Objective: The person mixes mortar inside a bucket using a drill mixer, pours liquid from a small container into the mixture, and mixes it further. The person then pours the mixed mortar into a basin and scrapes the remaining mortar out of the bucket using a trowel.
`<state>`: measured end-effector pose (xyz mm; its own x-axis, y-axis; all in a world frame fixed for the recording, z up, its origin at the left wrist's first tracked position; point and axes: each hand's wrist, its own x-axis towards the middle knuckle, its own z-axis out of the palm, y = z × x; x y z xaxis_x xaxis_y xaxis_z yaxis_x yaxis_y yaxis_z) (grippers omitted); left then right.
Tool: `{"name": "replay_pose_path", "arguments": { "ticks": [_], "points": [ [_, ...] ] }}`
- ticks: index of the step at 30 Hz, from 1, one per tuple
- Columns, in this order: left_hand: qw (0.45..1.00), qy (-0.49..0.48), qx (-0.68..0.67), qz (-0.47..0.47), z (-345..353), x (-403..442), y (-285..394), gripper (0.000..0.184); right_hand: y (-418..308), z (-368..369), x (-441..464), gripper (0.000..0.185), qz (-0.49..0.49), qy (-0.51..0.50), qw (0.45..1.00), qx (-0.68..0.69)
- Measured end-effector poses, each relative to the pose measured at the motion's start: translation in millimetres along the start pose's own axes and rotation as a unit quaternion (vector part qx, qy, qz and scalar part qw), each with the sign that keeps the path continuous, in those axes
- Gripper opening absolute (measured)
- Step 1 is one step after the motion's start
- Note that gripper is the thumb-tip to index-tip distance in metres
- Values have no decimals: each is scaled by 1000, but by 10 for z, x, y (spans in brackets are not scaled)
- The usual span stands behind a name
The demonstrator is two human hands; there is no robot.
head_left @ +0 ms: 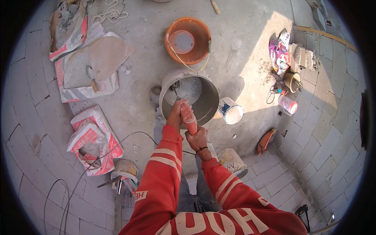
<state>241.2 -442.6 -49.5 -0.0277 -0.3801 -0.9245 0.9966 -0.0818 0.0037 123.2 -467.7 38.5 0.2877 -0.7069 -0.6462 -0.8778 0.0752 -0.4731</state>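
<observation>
A red, dust-covered electric drill points forward, with a metal mixing rod reaching down into a large grey bucket. My left hand is closed around the front of the drill, over the bucket's near rim. At the rear end, my right hand grips the drill, its fingers wrapped round. Pale wet material shows inside the bucket; the rod's lower end is partly hidden there. A black cord runs off to the left from near my hands.
Beyond the grey bucket stands an orange bucket with a handle. A small white bucket is to the right. Opened mortar bags lie along the left block wall. A bucket with tools sits lower left, another crusted bucket near my right arm.
</observation>
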Motion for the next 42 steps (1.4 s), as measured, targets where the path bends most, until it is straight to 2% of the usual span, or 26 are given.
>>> {"name": "replay_pose_path", "arguments": {
  "ticks": [8,14,17,20,23,26,29,32,38,42],
  "points": [
    [997,-6,-63,-33,-359,437,-419,39,165,-141,-27,28,-1,-56,998,-18],
    [992,27,-68,-104,-276,520,-462,26,271,-265,-16,29,20,-80,996,-20],
    [990,38,-111,-83,-190,402,-510,24,285,-344,15,27,18,-81,996,-36],
    [986,38,-118,-111,-285,580,-644,24,261,-436,36,26,23,-83,994,-59],
    [986,24,-116,-115,-108,435,-649,23,284,-526,77,26,32,-78,993,-88],
    [985,-10,-141,-102,-218,671,-857,24,332,-617,88,29,52,-82,990,-101],
    [992,12,-114,-55,-154,792,-932,25,422,-615,112,29,40,-67,995,-66],
    [986,62,-110,-113,29,594,-695,26,411,-566,149,27,17,-51,998,-41],
    [998,8,-42,51,283,345,-218,35,95,-421,327,26,13,-29,999,-6],
    [999,-39,-17,32,455,338,-115,35,8,-518,419,25,17,-3,1000,-18]
  ]
}}
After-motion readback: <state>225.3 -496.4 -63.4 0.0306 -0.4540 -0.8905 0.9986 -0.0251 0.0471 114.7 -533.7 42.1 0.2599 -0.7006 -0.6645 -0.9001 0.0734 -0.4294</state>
